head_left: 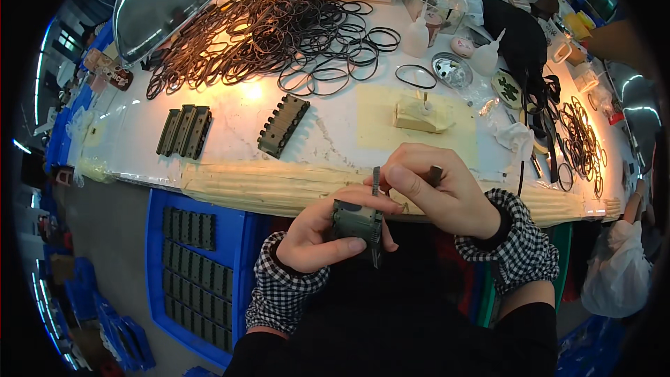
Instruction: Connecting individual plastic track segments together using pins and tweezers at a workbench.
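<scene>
the left hand (314, 234) has its grip round an olive-green ribbed block (349, 218), just before the near edge of the table (237, 132), beside a thin toothed strip (377, 241); the right hand's (447, 199) grip pinches a small dark piece (435, 175). steady bracing, light pressure should prevent bending.

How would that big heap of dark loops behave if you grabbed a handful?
The heap of dark loops would likely come up snagged, since the bands overlap and cross. It should probably be floppy rather than stiff: many bands lie bent or in uneven ovals. It may feel light for its spread, being thin bands around open gaps.
</scene>
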The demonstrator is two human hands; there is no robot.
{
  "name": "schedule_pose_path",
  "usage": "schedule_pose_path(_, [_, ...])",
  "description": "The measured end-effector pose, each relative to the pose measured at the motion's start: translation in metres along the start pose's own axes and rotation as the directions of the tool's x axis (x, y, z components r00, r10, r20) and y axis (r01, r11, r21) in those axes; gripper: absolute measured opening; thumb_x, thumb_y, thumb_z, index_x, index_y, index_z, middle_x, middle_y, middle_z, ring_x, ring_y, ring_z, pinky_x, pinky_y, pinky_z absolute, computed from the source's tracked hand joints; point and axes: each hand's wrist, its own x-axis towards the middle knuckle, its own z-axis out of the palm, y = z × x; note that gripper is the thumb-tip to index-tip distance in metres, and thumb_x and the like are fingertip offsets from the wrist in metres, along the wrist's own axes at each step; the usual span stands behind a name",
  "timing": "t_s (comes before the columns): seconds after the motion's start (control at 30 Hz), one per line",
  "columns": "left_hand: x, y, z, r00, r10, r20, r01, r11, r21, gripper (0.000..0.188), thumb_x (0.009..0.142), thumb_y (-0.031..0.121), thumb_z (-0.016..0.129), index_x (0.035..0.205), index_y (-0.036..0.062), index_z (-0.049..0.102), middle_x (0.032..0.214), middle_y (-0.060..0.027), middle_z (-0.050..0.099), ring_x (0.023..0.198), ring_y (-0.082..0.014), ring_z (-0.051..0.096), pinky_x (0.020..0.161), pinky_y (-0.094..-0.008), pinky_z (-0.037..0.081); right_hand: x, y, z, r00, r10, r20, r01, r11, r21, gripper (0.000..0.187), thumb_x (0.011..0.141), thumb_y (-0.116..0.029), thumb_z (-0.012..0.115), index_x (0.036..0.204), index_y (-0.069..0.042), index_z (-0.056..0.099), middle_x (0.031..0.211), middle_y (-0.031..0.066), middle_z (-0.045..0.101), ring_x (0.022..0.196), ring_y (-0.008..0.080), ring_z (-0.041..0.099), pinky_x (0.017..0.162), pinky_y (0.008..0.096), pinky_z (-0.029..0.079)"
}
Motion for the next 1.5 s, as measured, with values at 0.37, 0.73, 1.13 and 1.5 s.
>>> schedule_pose_path(0.37, [-0.005,-0.006,0.002,0.995,-0.083,-0.054,0.084,0.996,0.019,0.048,0.090,-0.003,0.051,0.137,-0.0044,0.042,0.141,-0.0214,0.043,0.105,-0.0225,0.062,0.093,-0.0390,0.051,0.007,-0.007,0.004,0.945,0.319,-0.066,-0.263,0.867,0.423,0.024,0.095,-0.025,0.062,0.097,-0.001,0.064,0.085,-0.0007,0.066,0.080,0.0037,0.059,0.065,0.0207,0.046])
schedule_pose_path(0.73, [-0.002,-0.002,-0.009,0.986,0.038,-0.163,-0.064,0.985,-0.160,0.063,0.087,0.008,0.057,0.140,-0.0133,0.031,0.151,-0.0296,0.025,0.097,-0.0241,0.063,0.081,-0.0447,0.057,0.005,0.002,0.009,0.967,0.253,-0.009,-0.240,0.930,0.279,0.017,0.092,-0.016,0.065,0.093,0.002,0.066,0.080,0.0027,0.067,0.069,0.0044,0.057,0.063,0.0202,0.045])
schedule_pose_path(1.13, [0.006,-0.007,0.001,0.866,-0.118,-0.487,-0.232,0.767,-0.598,0.055,0.103,0.026,0.029,0.150,-0.0015,0.017,0.146,-0.0286,0.034,0.117,-0.0291,0.053,0.104,-0.0430,0.045,-0.005,0.001,0.008,0.882,0.038,-0.470,-0.019,0.999,0.046,0.016,0.090,-0.006,0.065,0.102,0.004,0.068,0.081,0.0037,0.069,0.056,-0.0021,0.046,0.049,0.0156,0.033])
schedule_pose_path(1.5, [0.017,-0.028,0.016,0.766,0.182,-0.617,-0.060,0.975,0.214,0.050,0.104,0.019,0.041,0.149,0.0001,0.027,0.127,-0.0108,0.053,0.103,-0.0123,0.055,0.087,-0.0273,0.048,0.003,0.005,0.044,0.911,0.080,-0.404,-0.036,0.993,0.114,0.009,0.086,-0.005,0.068,0.092,0.001,0.066,0.072,-0.0025,0.064,0.048,-0.0047,0.035,0.044,0.0159,0.023])
